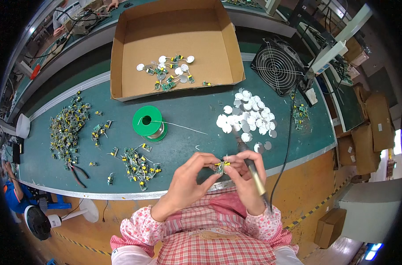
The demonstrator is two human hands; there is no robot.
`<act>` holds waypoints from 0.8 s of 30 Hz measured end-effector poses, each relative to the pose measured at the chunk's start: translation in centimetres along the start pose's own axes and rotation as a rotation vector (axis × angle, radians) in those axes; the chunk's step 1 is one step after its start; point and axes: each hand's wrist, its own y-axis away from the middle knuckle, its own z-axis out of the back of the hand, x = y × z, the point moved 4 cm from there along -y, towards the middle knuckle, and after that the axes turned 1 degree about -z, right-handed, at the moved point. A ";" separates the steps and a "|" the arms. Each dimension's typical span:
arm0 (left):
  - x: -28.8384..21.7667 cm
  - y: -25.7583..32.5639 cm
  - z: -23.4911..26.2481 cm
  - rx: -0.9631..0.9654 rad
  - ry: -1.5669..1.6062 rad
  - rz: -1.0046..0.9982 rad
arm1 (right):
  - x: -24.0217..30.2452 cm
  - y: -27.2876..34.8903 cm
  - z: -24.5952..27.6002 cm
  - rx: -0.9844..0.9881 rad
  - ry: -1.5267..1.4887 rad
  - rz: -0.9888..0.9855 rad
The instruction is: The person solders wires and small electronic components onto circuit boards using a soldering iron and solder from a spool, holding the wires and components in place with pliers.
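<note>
Near the table's front edge, my left hand (185,179) pinches a small green circuit board (221,166) with yellow parts between thumb and fingers. The fingertips of my right hand (248,183) meet it at the same board. A soldering iron (255,176) lies across my right hand, its tip pointing away toward a heap of round white discs (249,115), its cable trailing behind. Left of my hands rests a loose pile of similar boards (139,165). A green spool of solder wire (150,121) stands beyond, its free end stretched to the right.
A cardboard box (174,39) at the back holds boards joined to white discs. A bigger board heap (70,123) and pliers (78,174) lie at left. At right stand a caged fan (278,64) and a few more boards (300,112). The iron's cable (289,141) crosses the table.
</note>
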 end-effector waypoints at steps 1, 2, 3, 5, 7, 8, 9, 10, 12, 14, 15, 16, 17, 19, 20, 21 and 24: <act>-0.3 0.2 -0.3 -0.023 -0.216 -0.078 | 0.7 0.3 -0.2 -0.044 0.365 0.207; -0.7 0.3 -0.4 -0.046 -0.433 -0.155 | 1.3 0.7 -0.7 -0.086 0.729 0.415; -0.7 0.2 -0.3 -0.042 -0.433 -0.158 | 1.2 0.7 -0.8 -0.091 0.728 0.417; -1.3 -0.1 0.1 -0.056 -0.469 -0.236 | 1.2 0.7 -1.0 -0.128 0.703 0.458; -0.8 -0.1 0.6 -0.024 -0.113 -0.064 | 1.4 0.5 -0.6 -0.131 0.255 0.236; -0.1 0.0 0.6 0.007 0.243 0.106 | 1.8 0.4 -0.8 -0.119 0.019 0.082; -0.1 0.0 0.6 0.006 0.243 0.103 | 1.7 0.3 -1.0 -0.104 -0.216 -0.070; 0.1 0.1 0.4 0.010 0.271 0.137 | 1.9 0.4 -1.1 -0.126 -0.207 -0.028; 0.1 0.2 0.1 0.014 0.298 0.169 | 1.8 0.6 -0.9 -0.138 0.195 0.208; -1.6 0.2 0.0 -0.018 -0.289 -0.057 | 2.7 0.9 -1.5 -0.152 0.756 0.516; -1.9 0.1 0.0 -0.018 -0.288 -0.060 | 2.6 1.0 -1.5 -0.153 0.758 0.519; -2.1 0.0 0.1 -0.011 -0.194 -0.024 | 2.3 1.1 -1.1 -0.172 0.635 0.491; -2.0 -0.1 0.1 -0.003 -0.100 0.013 | 2.1 1.1 -0.8 -0.190 0.512 0.462; -1.5 0.0 0.2 0.014 0.073 0.085 | 2.5 1.1 -0.7 -0.125 0.202 0.313; -1.1 0.1 0.1 0.033 0.246 0.155 | 2.5 1.2 -0.7 -0.108 0.079 0.217; -1.0 0.1 0.1 0.032 0.247 0.153 | 2.4 1.1 -0.7 -0.091 -0.042 0.123; -0.8 -0.1 -0.1 0.032 0.296 0.167 | 2.4 1.3 -0.6 -0.109 0.042 0.166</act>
